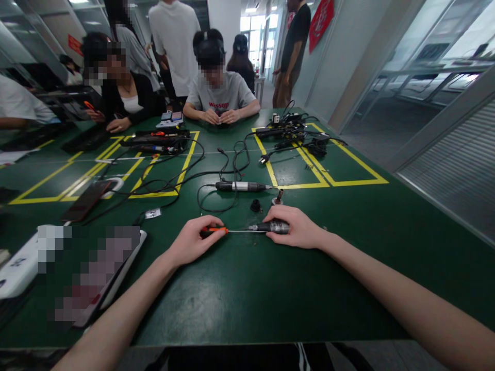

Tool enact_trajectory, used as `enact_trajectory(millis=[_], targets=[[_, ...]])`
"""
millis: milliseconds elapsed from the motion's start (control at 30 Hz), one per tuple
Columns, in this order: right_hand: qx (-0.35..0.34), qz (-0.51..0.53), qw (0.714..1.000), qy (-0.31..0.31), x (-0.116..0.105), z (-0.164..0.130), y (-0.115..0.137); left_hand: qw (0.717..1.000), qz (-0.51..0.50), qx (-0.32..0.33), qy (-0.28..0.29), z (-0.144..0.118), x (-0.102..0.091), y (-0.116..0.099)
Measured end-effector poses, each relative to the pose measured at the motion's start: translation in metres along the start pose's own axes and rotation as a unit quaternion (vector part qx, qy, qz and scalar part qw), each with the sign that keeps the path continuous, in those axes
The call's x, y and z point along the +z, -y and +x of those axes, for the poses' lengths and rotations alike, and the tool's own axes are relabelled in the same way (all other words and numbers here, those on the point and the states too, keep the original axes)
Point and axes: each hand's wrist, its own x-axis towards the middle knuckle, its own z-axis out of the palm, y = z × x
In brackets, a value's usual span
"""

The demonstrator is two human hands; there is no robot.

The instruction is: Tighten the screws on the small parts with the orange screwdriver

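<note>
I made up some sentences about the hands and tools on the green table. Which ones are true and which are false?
1. The left hand holds an orange-handled screwdriver. True.
2. The right hand holds a hammer. False: it grips a small grey cylindrical tool.
3. The screwdriver's shaft points at the grey tool. True.
4. The corded tool lies under the left hand. False: it lies apart, farther up the table.
5. The table is red. False: it is green.

The screwdriver (pixel 214 231) is showing a glossy orange-and-black plastic handle and a thin bright metal shaft. The cylindrical part (pixel 273 226) is appearing, possibly, as dull grey metal. The table (pixel 247 293) is presenting a matt green mat.
</note>
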Motion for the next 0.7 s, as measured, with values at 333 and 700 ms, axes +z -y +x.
enact_trajectory(millis=[333,700], targets=[[0.002,0.005,1.0,0.005,-0.0009,0.0005,0.0011,1.0,-0.013,-0.014,-0.002,-0.001,-0.0008,0.0002],[0.001,-0.002,1.0,0.004,0.0,0.0004,0.0009,0.999,0.023,-0.006,0.023,-0.001,-0.0001,-0.001]])
